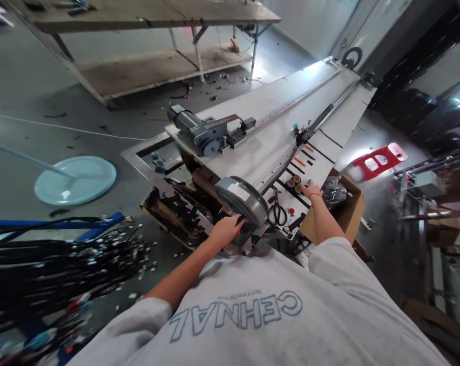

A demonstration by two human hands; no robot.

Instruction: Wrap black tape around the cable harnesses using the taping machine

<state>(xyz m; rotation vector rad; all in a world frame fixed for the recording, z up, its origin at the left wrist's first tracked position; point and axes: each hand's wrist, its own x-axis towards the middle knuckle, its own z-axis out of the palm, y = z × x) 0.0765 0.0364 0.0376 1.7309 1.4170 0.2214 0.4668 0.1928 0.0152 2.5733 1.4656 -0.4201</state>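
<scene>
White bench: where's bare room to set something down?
Two patches on the bench look bare: the stretch beyond the reel, between motor and rail, and the strip past the motor along the left edge. The near right corner is crowded: rolls, scissors and the right hand.

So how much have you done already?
Black strips lie on the white bench, so that part looks done. The left hand is at the grey reel; the right hand is by the round rolls. The scissors lie unheld, so any cutting may be left.
</scene>
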